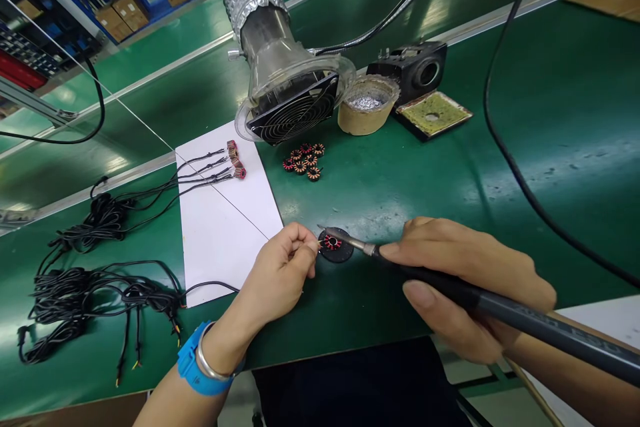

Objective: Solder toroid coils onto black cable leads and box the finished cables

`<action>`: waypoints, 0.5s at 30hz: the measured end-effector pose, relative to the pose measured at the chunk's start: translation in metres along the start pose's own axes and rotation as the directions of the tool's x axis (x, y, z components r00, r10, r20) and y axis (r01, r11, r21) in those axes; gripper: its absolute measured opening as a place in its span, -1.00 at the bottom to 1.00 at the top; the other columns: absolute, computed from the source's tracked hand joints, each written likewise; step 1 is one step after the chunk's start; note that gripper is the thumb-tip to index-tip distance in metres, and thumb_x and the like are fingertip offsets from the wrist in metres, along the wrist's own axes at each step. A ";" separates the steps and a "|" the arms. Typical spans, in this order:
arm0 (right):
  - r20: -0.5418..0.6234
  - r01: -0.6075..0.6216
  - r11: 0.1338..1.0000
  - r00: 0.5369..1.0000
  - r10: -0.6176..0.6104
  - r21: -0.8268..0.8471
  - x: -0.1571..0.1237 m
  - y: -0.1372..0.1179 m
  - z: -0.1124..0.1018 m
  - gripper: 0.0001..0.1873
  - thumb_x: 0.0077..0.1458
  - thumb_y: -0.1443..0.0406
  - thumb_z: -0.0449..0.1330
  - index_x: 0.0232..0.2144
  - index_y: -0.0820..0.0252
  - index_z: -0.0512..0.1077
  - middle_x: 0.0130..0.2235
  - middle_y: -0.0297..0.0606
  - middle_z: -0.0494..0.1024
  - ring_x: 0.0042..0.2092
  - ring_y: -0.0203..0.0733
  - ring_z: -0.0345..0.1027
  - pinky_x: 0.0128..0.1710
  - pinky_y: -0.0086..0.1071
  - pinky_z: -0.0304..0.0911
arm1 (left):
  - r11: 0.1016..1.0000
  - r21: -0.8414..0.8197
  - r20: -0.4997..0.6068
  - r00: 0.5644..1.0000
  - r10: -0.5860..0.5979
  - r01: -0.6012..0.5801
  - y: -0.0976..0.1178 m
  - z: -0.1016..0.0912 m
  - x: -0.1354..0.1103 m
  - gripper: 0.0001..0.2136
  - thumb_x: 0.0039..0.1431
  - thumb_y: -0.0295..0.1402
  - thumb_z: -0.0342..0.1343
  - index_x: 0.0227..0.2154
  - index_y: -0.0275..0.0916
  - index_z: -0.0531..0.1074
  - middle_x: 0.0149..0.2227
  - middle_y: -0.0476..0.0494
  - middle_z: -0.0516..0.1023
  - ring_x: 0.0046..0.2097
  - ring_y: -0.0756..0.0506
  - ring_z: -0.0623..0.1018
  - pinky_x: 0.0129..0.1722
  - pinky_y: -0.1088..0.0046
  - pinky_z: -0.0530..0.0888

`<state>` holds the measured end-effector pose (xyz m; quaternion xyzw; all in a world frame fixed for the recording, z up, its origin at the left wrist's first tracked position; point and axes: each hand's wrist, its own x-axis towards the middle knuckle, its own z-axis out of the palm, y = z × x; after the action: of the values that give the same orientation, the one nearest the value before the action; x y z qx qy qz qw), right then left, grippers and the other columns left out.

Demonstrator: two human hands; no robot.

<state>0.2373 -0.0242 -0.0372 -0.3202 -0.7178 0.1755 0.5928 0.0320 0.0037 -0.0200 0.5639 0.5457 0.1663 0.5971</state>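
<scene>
My right hand [465,287] is wrapped round a soldering iron [435,280] with a dark handle. Its metal tip reaches across the edge of a small wound coil [332,241] with red and black windings. That coil rests on a round black pad [337,255] on the bench. Pinched in my left hand [285,267] is a thin wire whose end meets the coil's left side. From the left, a black cable [213,284] runs in under this hand, and its far end is hidden by the fingers. A blue wrist strap [197,360] circles my left wrist.
Several loose coils [305,160] lie beyond the pad. Coils with cables attached [235,160] lie on a white board [220,227]. Bundled black cables [95,293] cover the left side. A fume extractor [295,100] overhangs the bench near a solder pot [367,107] and a sponge tray [433,113].
</scene>
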 end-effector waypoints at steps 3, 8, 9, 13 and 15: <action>-0.037 -0.038 0.999 0.999 0.037 -0.024 0.000 0.004 0.005 -0.60 0.10 0.43 0.15 0.02 0.24 0.43 -0.44 -0.30 0.50 -0.51 -0.29 0.34 -0.57 -0.38 0.28 | 1.000 0.013 0.007 1.000 -0.005 0.005 0.001 -0.001 -0.002 -0.82 0.32 -0.28 -0.07 -0.38 -0.22 0.29 -0.57 0.12 0.33 -0.56 0.09 0.20 -0.54 0.56 0.15; 0.136 -0.060 0.980 0.987 0.086 -0.188 0.006 0.006 0.022 -0.73 0.14 0.50 0.12 -0.14 0.16 0.44 -0.40 -0.34 0.54 -0.49 -0.34 0.36 -0.46 -0.44 0.31 | 0.999 0.051 0.031 1.000 0.004 -0.005 0.001 -0.002 -0.006 -0.78 0.34 -0.22 -0.09 -0.36 -0.21 0.30 -0.53 0.10 0.34 -0.53 0.07 0.21 -0.52 0.54 0.16; 0.182 -0.039 0.979 0.980 0.077 -0.202 0.006 0.007 0.025 -0.76 0.14 0.49 0.11 -0.17 0.17 0.44 -0.43 -0.36 0.51 -0.49 -0.33 0.33 -0.47 -0.43 0.28 | 0.998 0.056 0.037 0.999 0.013 -0.015 0.000 -0.003 -0.007 -0.77 0.35 -0.20 -0.10 -0.37 -0.21 0.29 -0.52 0.10 0.34 -0.52 0.07 0.21 -0.52 0.53 0.17; 0.266 0.034 0.970 0.963 0.033 -0.241 0.005 0.011 0.033 -0.73 0.15 0.50 0.08 -0.15 0.15 0.43 -0.54 -0.44 0.32 -0.51 -0.34 0.21 -0.49 -0.44 0.15 | 0.996 0.059 0.056 0.997 0.058 -0.061 -0.002 -0.003 -0.010 -0.71 0.37 -0.18 -0.14 -0.42 -0.21 0.28 -0.49 0.08 0.33 -0.48 0.05 0.24 -0.49 0.50 0.18; 0.272 0.075 0.964 0.962 -0.003 -0.254 0.004 0.012 0.033 -0.74 0.18 0.49 0.06 -0.16 0.14 0.44 -0.55 -0.44 0.29 -0.51 -0.33 0.17 -0.49 -0.43 0.11 | 0.994 0.072 0.067 0.995 0.080 -0.085 -0.003 -0.002 -0.010 -0.71 0.38 -0.19 -0.15 -0.41 -0.21 0.28 -0.47 0.07 0.35 -0.46 0.04 0.27 -0.46 0.49 0.20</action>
<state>0.2078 -0.0083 -0.0496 -0.3545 -0.8148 0.1093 0.4456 0.0257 -0.0048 -0.0171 0.6128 0.5083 0.1522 0.5856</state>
